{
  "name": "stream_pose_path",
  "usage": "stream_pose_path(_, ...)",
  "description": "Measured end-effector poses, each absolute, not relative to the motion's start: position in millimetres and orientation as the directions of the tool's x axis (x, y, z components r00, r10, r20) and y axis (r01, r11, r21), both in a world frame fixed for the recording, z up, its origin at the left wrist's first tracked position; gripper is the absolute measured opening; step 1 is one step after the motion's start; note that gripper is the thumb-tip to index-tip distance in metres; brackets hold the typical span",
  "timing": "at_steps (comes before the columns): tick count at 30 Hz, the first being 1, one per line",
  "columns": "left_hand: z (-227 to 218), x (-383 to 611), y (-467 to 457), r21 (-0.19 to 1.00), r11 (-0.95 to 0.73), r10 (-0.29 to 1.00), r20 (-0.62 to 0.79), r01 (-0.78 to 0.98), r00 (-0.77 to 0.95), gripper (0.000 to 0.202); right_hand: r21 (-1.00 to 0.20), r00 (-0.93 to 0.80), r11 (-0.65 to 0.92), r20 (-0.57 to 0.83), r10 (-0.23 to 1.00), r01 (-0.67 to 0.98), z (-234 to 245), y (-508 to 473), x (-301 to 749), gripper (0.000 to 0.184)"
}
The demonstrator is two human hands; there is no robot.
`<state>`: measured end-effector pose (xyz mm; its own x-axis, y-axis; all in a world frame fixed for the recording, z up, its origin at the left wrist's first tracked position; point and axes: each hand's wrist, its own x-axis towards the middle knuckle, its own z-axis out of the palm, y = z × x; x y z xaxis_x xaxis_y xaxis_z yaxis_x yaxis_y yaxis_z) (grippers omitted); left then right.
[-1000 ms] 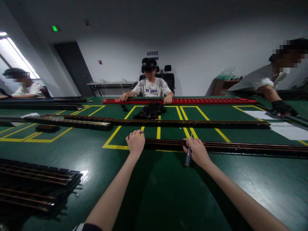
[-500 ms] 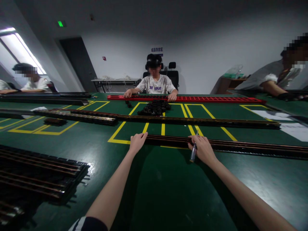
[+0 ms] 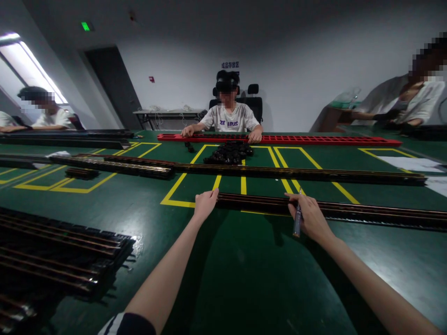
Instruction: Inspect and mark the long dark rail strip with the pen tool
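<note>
A long black rail with copper-coloured strips [image 3: 258,201] lies across the green table in front of me. My left hand [image 3: 206,204] is closed on its left end, thumb on top. Farther right along the same rail is my right hand [image 3: 309,216]. It holds a screwdriver [image 3: 297,222] with a clear handle, the handle pointing down towards me and the shaft up. The right index finger stretches left over the rail; whether it touches the rail I cannot tell.
Beyond lies another long black rail [image 3: 296,174], then a heap of small black parts [image 3: 230,152]. A person opposite has both hands on a red slotted frame [image 3: 331,140]. Stacked black rails [image 3: 59,251] lie at near left. Papers [image 3: 408,163] lie at right.
My right hand has shifted a little right along the rail with the screwdriver, its index finger now straighter. My left hand stays at the rail's end. The person at right has drawn an arm back.
</note>
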<state>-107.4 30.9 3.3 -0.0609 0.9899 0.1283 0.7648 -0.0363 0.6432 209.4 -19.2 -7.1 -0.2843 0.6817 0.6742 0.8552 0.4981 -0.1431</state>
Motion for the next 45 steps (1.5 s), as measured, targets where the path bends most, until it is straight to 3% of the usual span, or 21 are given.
stream_pose_path(4,3.8,-105.8,32.7,0.667,-0.013,0.992,0.1,0.745,-0.072,0.046,-0.222,-0.221,0.47,0.663,0.715,0.854,-6.4,-16.8,197.8,0.015)
stream_pose_path(8,5.0,-105.7,32.2,0.665,-0.031,0.99,0.126,0.746,-0.071,0.045,-0.433,-0.098,0.473,0.649,0.754,0.768,2.6,-12.7,160.7,0.027)
stream_pose_path(14,5.2,-105.4,30.7,0.648,-0.041,0.987,0.143,0.76,-0.068,0.045,-0.772,-0.045,0.495,0.523,0.851,0.398,27.1,-6.9,91.7,0.043)
stream_pose_path(17,5.8,-105.2,31.5,0.63,-0.038,0.987,0.145,0.775,-0.07,0.046,-0.801,-0.082,0.486,0.491,0.867,0.349,34.6,2.4,74.3,0.046)
stream_pose_path(23,5.4,-107.2,36.1,0.588,-0.045,0.985,0.162,0.808,-0.064,0.045,-0.873,-0.099,0.395,0.384,0.918,0.286,40.8,28.1,67.3,0.03)
stream_pose_path(30,7.7,-104.0,34.1,0.574,-0.023,0.984,0.157,0.819,-0.083,0.045,-0.898,-0.126,0.352,0.33,0.936,0.264,26.3,29.9,70.6,0.034)
stream_pose_path(36,6.9,-103.6,31.9,0.58,-0.031,0.983,0.164,0.814,-0.08,0.046,-0.886,-0.147,0.396,0.37,0.917,0.242,17.0,23.9,72.6,0.025)
stream_pose_path(45,3.2,-104.4,32.3,0.572,-0.05,0.984,0.169,0.818,-0.057,0.047,-0.809,-0.089,0.471,0.471,0.877,0.352,17.9,2.8,67.6,0.023)
